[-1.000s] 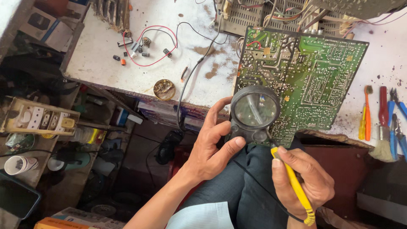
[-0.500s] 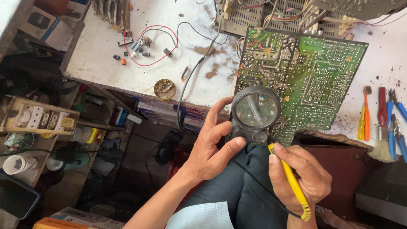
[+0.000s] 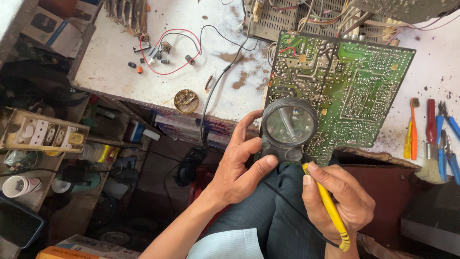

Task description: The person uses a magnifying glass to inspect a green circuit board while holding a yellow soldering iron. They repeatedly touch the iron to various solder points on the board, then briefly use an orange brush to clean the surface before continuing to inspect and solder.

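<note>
My left hand (image 3: 238,169) grips a round black magnifying glass (image 3: 288,126) and holds it over the lower left edge of a large green circuit board (image 3: 354,86), solder side up. My right hand (image 3: 338,201) holds a yellow-handled soldering iron (image 3: 330,211) like a pen; its tip goes under the magnifier's rim and shows through the lens. A black cord runs from the iron across my dark trousers. The board rests on the stained white workbench (image 3: 120,72) and juts over its front edge above my lap.
A round solder-paste tin (image 3: 186,100), a red wire loop (image 3: 167,52) and small parts lie on the bench at left. Screwdrivers, a brush and blue-handled pliers (image 3: 443,139) lie at right. A switch board (image 3: 43,134) and cluttered shelves stand at lower left.
The magnifier and both hands have shifted slightly along the board's lower edge; the iron's tip has stayed under the lens.
</note>
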